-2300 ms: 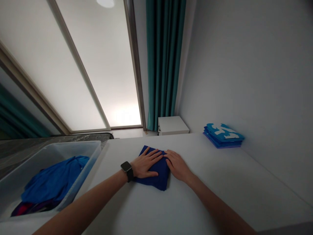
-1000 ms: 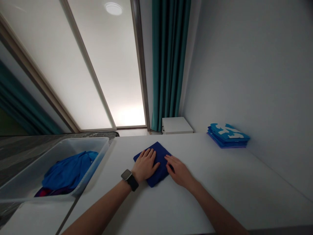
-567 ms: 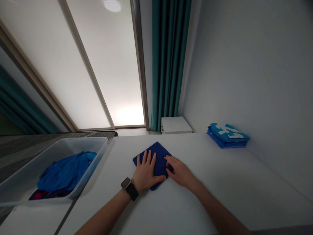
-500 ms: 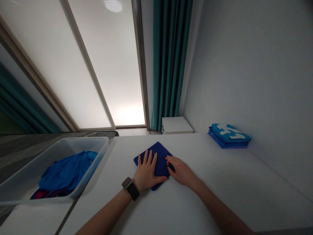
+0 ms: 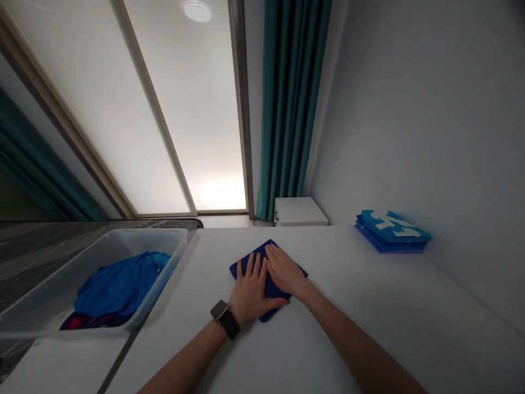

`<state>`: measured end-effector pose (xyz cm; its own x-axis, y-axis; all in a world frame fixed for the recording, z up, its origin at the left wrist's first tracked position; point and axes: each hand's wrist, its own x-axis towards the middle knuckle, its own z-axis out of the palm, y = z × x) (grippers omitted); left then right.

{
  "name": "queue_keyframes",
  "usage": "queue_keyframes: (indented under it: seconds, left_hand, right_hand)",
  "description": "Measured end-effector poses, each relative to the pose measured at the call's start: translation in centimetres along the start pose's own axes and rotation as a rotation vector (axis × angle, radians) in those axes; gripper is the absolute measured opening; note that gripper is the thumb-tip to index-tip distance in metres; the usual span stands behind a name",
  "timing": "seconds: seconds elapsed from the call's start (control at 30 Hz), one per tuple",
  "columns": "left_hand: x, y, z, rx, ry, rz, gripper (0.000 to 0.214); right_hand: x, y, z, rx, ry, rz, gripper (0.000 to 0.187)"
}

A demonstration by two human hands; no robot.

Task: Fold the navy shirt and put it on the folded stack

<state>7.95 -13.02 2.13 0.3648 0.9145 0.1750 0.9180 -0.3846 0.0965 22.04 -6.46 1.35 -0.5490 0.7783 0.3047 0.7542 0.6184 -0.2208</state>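
Note:
A dark blue folded cloth [image 5: 275,288] lies flat on the white table, one corner pointing away from me. My left hand [image 5: 251,293] rests on its left part with the fingers spread and the thumb stretched to the right; a black watch is on that wrist. Across the cloth's upper middle lies my right hand [image 5: 284,269], palm down with straight fingers, its fingertips close beside those of my left hand. Both hands cover much of the cloth, so its folds are partly hidden.
To the left, a clear plastic bin [image 5: 180,241] holds a crumpled blue cloth [image 5: 123,284] and some dark purple and red fabric. A stack of folded blue cloths [image 5: 391,232] stands at the right by the wall. Beyond the table is a small white cabinet [image 5: 301,210].
My right hand has moved from the cloth's right edge up and left onto its middle, its fingers now flattened. My left hand stays in place on the cloth. The view has shifted slightly.

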Motion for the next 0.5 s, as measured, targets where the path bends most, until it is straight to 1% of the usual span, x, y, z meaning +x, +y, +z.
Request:
queue_keyframes:
  seconds: [0.17,0.33,0.4,0.5]
  left_hand:
    - [-0.3,-0.2,0.5,-0.003,0.061,0.011,0.103]
    - [-1.4,-1.4,0.6,-0.003,0.129,0.033,0.084]
    - [-1.8,-2.0,0.5,0.005,0.135,0.026,0.085]
    - [-2.2,-2.5,0.5,0.017,0.117,0.022,0.093]
  right_hand:
    - [-0.5,0.0,0.4,-0.016,0.004,0.017,0.054]
    - [-0.4,-0.3,0.5,-0.060,-0.040,0.019,0.054]
    - [-0.4,-0.5,0.4,-0.076,-0.056,0.029,0.056]
    - [-0.4,-0.7,0.3,-0.085,-0.073,0.035,0.061]
